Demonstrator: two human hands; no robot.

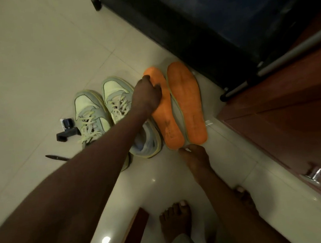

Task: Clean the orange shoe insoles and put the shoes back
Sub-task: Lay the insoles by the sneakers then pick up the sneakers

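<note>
Head view: my left hand (147, 94) grips the left insole (166, 116) near its toe on the floor (24, 68). My right hand (194, 155), fingers curled, pinches its heel beside the other insole (186, 101).

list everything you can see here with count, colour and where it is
insoles: 2, orange, flat on the floor side by side, right of the shoes
sneakers: 2, pale yellow and grey, laced, on the floor left of the insoles
black bracket with knob: 1, floor, left of the sneakers
pen-like dark object: 1, floor, partly hidden by the left arm
dark rack: 1, black, metal tubes, behind the insoles
wooden door: 1, reddish brown, right side, metal handle
floor tiles: cream
left hand: on the left insole's toe end
right hand: at the insoles' heel ends
bare feet: 2, bottom centre
</note>
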